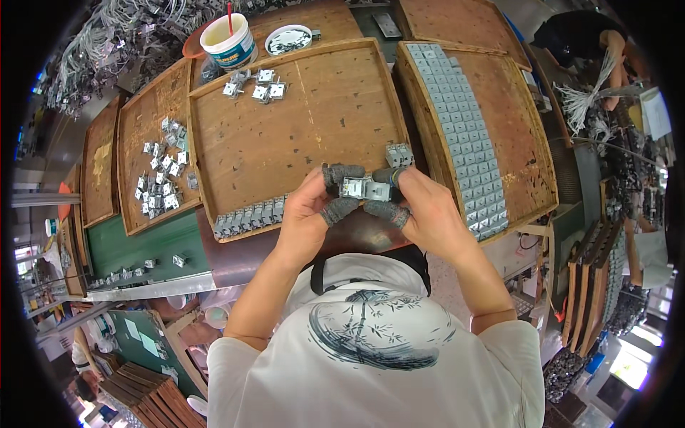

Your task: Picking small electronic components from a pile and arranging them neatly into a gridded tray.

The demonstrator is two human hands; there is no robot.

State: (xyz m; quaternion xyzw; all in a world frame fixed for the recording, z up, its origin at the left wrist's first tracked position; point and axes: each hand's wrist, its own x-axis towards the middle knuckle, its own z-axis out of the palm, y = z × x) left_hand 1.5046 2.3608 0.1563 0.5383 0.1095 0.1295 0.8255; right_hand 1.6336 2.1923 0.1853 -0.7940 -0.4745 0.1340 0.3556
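In front of my chest, above the near edge of a wooden tray, both hands meet with grey finger covers on. My left hand pinches a small square metal mechanism with white and yellowish parts. Against its right side lies a silvery bent-metal cover, gripped by my right hand. The two metal parts touch; how far they fit together, I cannot tell. A small group of metal boxes sits just beyond my right fingers. Left of my left hand, a row of similar boxes lines the tray's near edge.
Several mechanisms lie at the tray's far left, more in a left-hand tray. On the right, another tray carries rows of square metal boxes. Behind stand a white bucket and a round dish. A person works far right.
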